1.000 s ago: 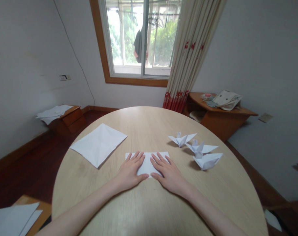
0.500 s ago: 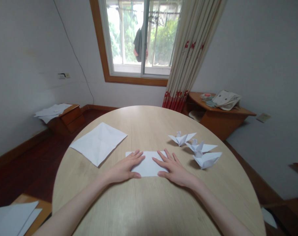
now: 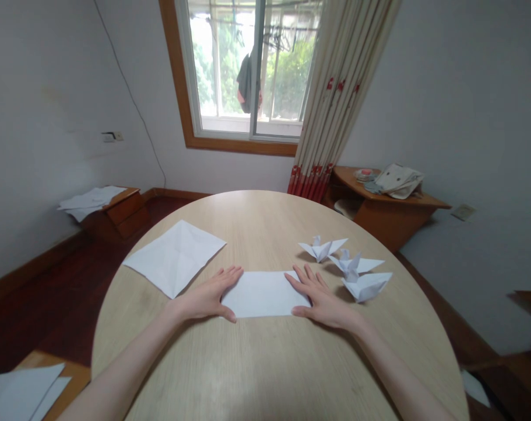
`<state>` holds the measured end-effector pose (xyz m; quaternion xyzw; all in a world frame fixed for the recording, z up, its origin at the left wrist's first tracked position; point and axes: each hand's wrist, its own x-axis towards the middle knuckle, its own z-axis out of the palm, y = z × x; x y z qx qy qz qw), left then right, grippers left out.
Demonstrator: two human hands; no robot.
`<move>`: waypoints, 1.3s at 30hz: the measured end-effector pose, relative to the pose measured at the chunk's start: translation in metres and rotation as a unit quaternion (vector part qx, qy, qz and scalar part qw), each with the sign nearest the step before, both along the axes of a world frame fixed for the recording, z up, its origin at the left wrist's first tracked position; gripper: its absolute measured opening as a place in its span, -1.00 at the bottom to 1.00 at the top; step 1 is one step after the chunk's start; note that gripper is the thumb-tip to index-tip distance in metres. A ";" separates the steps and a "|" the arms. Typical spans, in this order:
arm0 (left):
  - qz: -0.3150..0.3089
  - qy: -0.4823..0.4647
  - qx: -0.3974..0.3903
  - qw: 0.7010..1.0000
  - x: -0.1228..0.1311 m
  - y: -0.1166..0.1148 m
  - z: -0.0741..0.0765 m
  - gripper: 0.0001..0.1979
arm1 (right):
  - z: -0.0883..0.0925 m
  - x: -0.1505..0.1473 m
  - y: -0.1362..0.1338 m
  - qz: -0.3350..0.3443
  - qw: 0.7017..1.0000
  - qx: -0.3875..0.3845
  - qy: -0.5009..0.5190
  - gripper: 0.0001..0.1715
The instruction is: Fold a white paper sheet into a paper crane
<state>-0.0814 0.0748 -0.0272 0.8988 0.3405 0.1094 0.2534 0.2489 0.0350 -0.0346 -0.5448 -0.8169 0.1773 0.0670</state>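
A folded white paper rectangle [image 3: 263, 294] lies flat on the round wooden table [image 3: 257, 362]. My left hand [image 3: 208, 297] rests over its left end, fingers spread and thumb apart. On the right end lies my right hand [image 3: 319, 298], also spread, with its fingertips on the paper. Neither hand grips anything. A larger creased white sheet [image 3: 176, 257] is flat to the left, just beyond my left wrist. Several folded paper cranes, the nearest one [image 3: 366, 286] among them, stand right of my right hand.
Papers [image 3: 92, 200] top a low wooden cabinet at the far left, and more sheets [image 3: 24, 389] lie on a surface at lower left. A corner desk [image 3: 392, 204] with a cloth bag [image 3: 399, 180] stands behind the table at right, beside a curtain [image 3: 331, 105].
My hands have moved apart, the left one leftward and the right one slightly rightward, so more of the paper rectangle shows between them. The view has shifted slightly.
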 end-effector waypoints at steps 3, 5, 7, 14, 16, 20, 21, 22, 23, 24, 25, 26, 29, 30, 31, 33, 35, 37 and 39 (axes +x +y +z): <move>0.005 -0.022 0.005 1.000 -0.002 0.000 0.000 0.03 | -0.002 0.002 0.001 0.000 1.000 0.014 -0.002 0.04; 0.014 -0.034 0.014 0.999 -0.001 0.000 0.001 0.05 | -0.002 0.001 0.001 0.008 1.000 0.028 0.007 0.09; 0.024 -0.043 0.026 0.998 0.000 -0.002 0.004 0.05 | 0.001 -0.001 0.000 0.016 0.999 0.044 0.014 0.10; 0.052 -0.068 0.021 0.996 0.004 -0.008 0.009 0.09 | 0.012 -0.010 -0.006 -0.006 0.997 0.071 0.029 0.17; 0.055 -0.084 0.022 0.995 0.005 -0.009 0.010 0.06 | 0.015 -0.013 -0.009 -0.010 0.996 0.080 0.045 0.18; 0.062 -0.125 0.043 0.989 0.007 -0.009 0.012 -0.09 | 0.018 -0.017 -0.012 -0.034 0.993 0.078 0.085 0.16; 0.063 -0.134 0.048 0.988 0.007 -0.009 0.012 -0.14 | 0.018 -0.018 -0.012 -0.039 0.992 0.077 0.096 0.15; 0.066 -0.143 0.052 0.986 0.007 -0.009 0.012 -0.20 | 0.018 -0.018 -0.012 -0.042 0.991 0.076 0.106 0.15; 0.069 -0.150 0.057 0.985 0.007 -0.009 0.012 -0.26 | 0.018 -0.018 -0.012 -0.045 0.989 0.077 0.115 0.14; 0.074 -0.157 0.063 0.983 0.008 -0.009 0.012 -0.31 | 0.017 -0.018 -0.012 -0.045 0.988 0.081 0.123 0.12; 0.078 -0.163 0.072 0.981 0.008 -0.010 0.011 -0.36 | 0.017 -0.018 -0.012 -0.044 0.987 0.086 0.132 0.10; 0.082 -0.171 0.083 0.978 0.008 -0.010 0.011 -0.39 | 0.016 -0.018 -0.012 -0.042 0.985 0.093 0.140 0.08; 0.091 -0.201 0.124 0.967 0.009 -0.010 0.008 -0.48 | 0.014 -0.019 -0.012 -0.033 0.979 0.113 0.168 -0.02; 0.095 -0.212 0.140 0.963 0.009 -0.010 0.008 -0.51 | 0.013 -0.019 -0.012 -0.030 0.976 0.122 0.176 -0.06; 0.099 -0.222 0.156 0.957 0.010 -0.011 0.007 -0.54 | 0.013 -0.020 -0.012 -0.026 0.974 0.134 0.183 -0.10; 0.109 -0.242 0.196 0.944 0.011 -0.012 0.006 -0.59 | 0.013 -0.021 -0.014 -0.014 0.967 0.166 0.192 -0.18; 0.112 -0.260 0.235 0.930 0.013 -0.014 0.007 -0.62 | 0.014 -0.023 -0.016 -0.001 0.959 0.206 0.193 -0.26; 0.109 -0.272 0.267 0.918 0.015 -0.018 0.009 -0.66 | 0.016 -0.025 -0.019 0.011 0.951 0.246 0.187 -0.32; 0.104 -0.276 0.294 0.909 0.017 -0.021 0.012 -0.68 | 0.019 -0.028 -0.022 0.019 0.944 0.277 0.181 -0.38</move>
